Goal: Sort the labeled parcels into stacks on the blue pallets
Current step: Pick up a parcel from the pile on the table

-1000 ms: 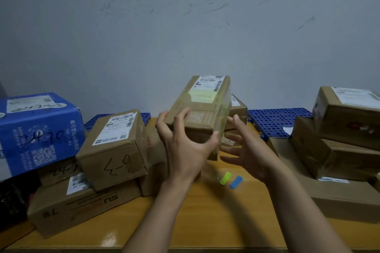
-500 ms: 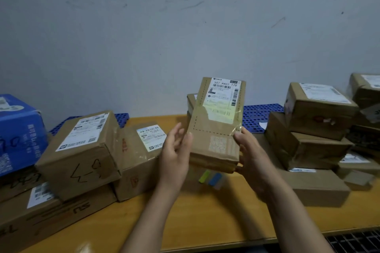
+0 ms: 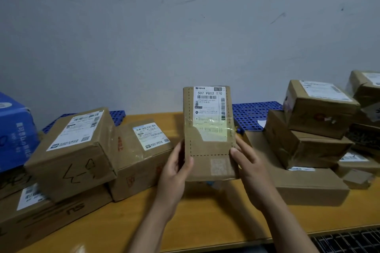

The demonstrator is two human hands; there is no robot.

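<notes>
Gripping a narrow brown parcel point(image 3: 207, 162) from both sides: with the left hand point(image 3: 176, 168) curled round its left edge, with the right hand point(image 3: 249, 167) curled round its right edge, thumbs on the front face. Held upright above the desk point(image 3: 205, 222), white label point(image 3: 209, 104) toward the camera, reading 507 P802 T70. On the desk to the left, a leaning left stack of boxes point(image 3: 76, 150), with a blue carton point(image 3: 14, 131) beyond. To the right, a right stack of boxes point(image 3: 314, 125). Behind, along the wall, a blue pallet point(image 3: 253, 115) just right of the parcel.
</notes>
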